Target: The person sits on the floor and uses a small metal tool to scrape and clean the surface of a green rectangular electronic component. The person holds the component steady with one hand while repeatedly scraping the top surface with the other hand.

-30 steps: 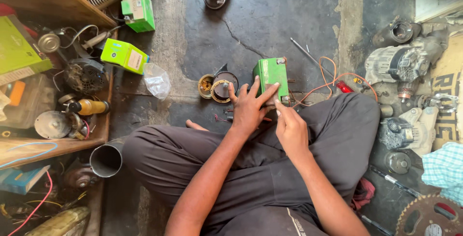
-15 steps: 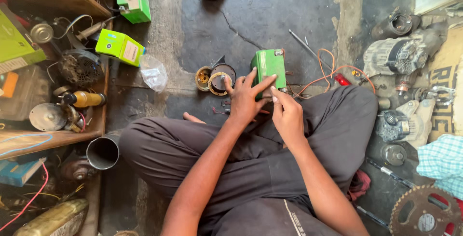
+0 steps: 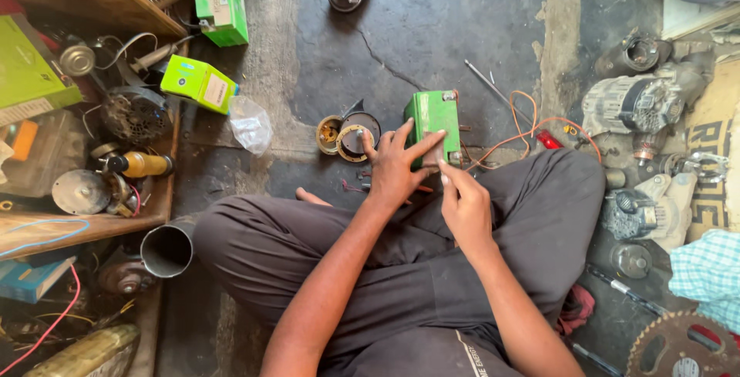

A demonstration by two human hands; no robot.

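A small green battery (image 3: 432,119) stands on the dark floor in front of my crossed legs. My left hand (image 3: 393,165) lies against its near side with the fingers spread, index and middle finger on the green case. My right hand (image 3: 462,203) is just to the right, its fingertips pinched together at a small grey piece (image 3: 433,151) by the battery's near corner. What that piece is cannot be made out. Orange wires (image 3: 524,130) run from the battery's right side. A round horn part (image 3: 351,134) lies just left of the battery.
A low wooden shelf (image 3: 92,223) at the left holds motors, discs and a yellow can. Two green boxes (image 3: 199,82) and a plastic bag (image 3: 250,124) lie beside it. Alternators and metal parts (image 3: 640,103) crowd the right side, with a sprocket (image 3: 682,346) at bottom right.
Both hands stay at the battery's near side. My right fingertips have closed in against the left index finger, and the view has shifted slightly.
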